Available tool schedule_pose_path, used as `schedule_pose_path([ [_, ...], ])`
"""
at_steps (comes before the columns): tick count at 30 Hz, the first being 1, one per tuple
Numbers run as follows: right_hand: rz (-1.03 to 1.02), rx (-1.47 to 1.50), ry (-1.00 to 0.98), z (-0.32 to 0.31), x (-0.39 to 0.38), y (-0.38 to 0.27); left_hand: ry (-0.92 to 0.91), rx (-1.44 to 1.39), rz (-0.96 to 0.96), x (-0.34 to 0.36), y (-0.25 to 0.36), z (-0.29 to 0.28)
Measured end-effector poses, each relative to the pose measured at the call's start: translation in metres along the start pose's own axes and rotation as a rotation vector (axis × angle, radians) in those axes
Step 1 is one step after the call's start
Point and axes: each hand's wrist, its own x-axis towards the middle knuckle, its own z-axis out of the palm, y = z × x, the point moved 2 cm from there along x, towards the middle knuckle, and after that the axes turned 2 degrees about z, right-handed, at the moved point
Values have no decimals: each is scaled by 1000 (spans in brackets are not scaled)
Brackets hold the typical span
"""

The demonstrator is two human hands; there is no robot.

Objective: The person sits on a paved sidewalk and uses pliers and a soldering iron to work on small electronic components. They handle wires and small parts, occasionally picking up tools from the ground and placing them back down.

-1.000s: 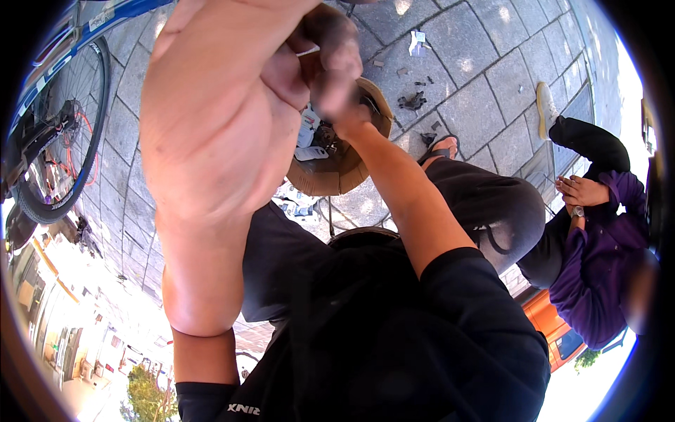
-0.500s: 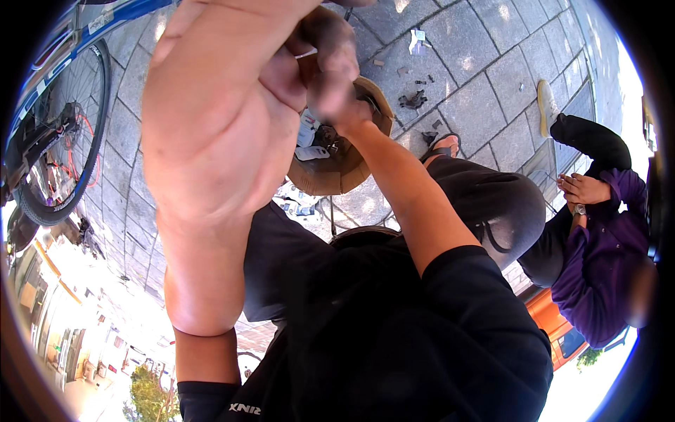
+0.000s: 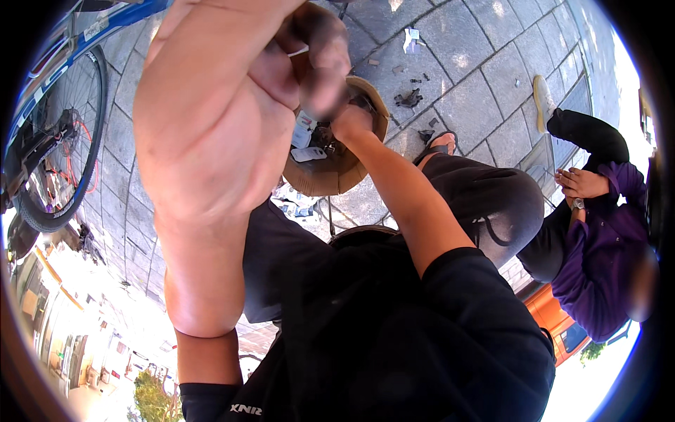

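Note:
My left hand [image 3: 281, 77] is raised close to the camera, with its forearm and heel of the palm filling much of the left side. Its fingers curl inward, and whatever they hold is hidden. Beyond it, my right hand [image 3: 351, 121] reaches over the open cardboard box [image 3: 329, 183]. The fingers of that hand are blurred and partly covered by my left hand, so their grip does not show. Inside the box lie a pale flat piece [image 3: 308, 154], a white package [image 3: 303, 130] and dark parts [image 3: 324, 133].
A bicycle wheel [image 3: 98, 133] and blue frame [image 3: 105, 27] stand at the left. Dark parts [image 3: 408, 98] and a small packet [image 3: 412, 41] lie on the paving [image 3: 485, 42]. A person in a purple shirt [image 3: 598, 232] sits at the right with hands together.
The whole view has shifted slightly. Both my hands keep nearly the same pose, and a little more of the pale piece in the box shows.

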Motion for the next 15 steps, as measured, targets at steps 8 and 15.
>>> schedule_pose_path([
  [8,245,295,189,-25,-43,-11,-98,-92,-29,7,-14,-26],
  [15,242,298,-10,1,-49,-22,-54,2,10,-1,0,-5],
])
